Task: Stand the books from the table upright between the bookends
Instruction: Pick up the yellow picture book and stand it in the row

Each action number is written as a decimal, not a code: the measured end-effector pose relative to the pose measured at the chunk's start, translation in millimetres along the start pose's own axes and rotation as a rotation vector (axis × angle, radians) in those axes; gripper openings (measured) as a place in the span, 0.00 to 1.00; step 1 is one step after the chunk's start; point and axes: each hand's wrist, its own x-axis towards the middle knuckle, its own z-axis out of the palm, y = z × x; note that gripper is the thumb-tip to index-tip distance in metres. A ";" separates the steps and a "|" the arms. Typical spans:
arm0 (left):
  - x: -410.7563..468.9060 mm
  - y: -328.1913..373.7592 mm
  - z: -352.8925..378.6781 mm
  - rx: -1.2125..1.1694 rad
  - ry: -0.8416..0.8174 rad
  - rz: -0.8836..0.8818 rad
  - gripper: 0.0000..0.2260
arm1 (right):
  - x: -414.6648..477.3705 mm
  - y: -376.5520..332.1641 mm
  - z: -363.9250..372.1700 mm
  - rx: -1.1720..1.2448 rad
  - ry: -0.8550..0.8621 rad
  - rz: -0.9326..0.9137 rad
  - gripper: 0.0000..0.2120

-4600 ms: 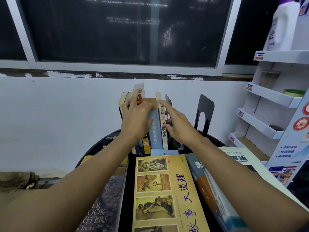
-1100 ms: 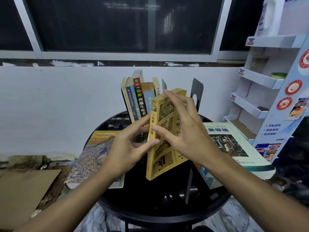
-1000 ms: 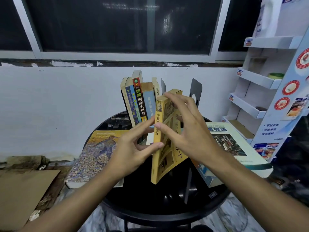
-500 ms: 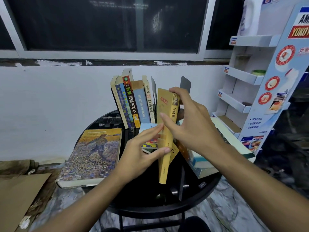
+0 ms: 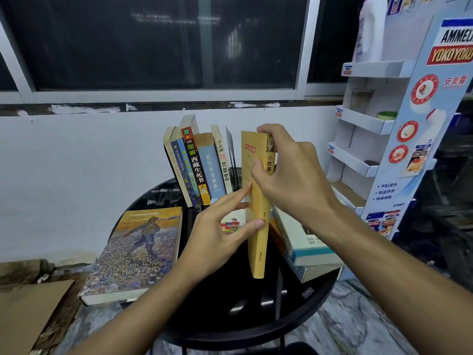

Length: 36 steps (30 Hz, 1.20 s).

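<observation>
A yellow book (image 5: 258,242) is held upright above the round black table (image 5: 245,313), spine towards me. My right hand (image 5: 291,180) grips its top and spine; my left hand (image 5: 220,231) holds its lower left edge. Behind it, several books (image 5: 199,170) stand leaning left, with a thin dark bookend (image 5: 230,152) at their right. The second bookend is hidden behind the yellow book and my right hand. A large painted-cover book (image 5: 135,252) lies flat on the left. Two thick books (image 5: 307,249) lie stacked on the right. A small colourful book (image 5: 231,222) lies under my left hand.
A white wall and dark window stand behind the table. A white cardboard display shelf (image 5: 371,121) with a white bottle (image 5: 371,32) rises at the right. Brown cardboard (image 5: 28,313) lies on the floor at the left. The painted-cover book overhangs the table's left rim.
The yellow book has turned from tilted with its cover showing to upright with its spine facing me, and has moved towards the standing row. Both hands kept hold of it.
</observation>
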 end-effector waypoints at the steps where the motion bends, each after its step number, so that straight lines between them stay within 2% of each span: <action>1: 5.2 1.4 -0.8 -0.017 -0.012 0.002 0.30 | 4.0 0.5 -3.6 0.004 0.002 0.007 0.21; 4: 26.7 1.8 -7.0 -0.020 -0.008 0.007 0.28 | 18.7 3.7 -13.2 -0.005 0.036 0.005 0.21; 8: 71.8 -12.6 -24.4 0.148 0.065 0.040 0.25 | 45.6 12.5 -18.1 -0.039 0.065 -0.012 0.19; 14: 149.3 -45.1 -46.0 0.564 0.126 0.144 0.26 | 82.4 36.5 -4.4 -0.113 0.065 -0.033 0.19; 21: 201.9 -66.4 -39.7 0.995 0.016 0.057 0.30 | 110.3 70.6 37.0 -0.065 0.107 -0.066 0.21; 27: 204.7 -82.3 -29.4 1.019 -0.054 -0.018 0.34 | 119.8 92.6 69.0 -0.067 0.204 -0.153 0.23; 33: 196.2 -87.2 -28.1 0.965 0.007 0.000 0.41 | 124.3 116.4 102.7 -0.081 0.243 -0.158 0.25; 36: 195.9 -89.2 -29.1 0.951 0.019 0.007 0.40 | 123.9 123.4 114.9 -0.030 0.265 -0.150 0.24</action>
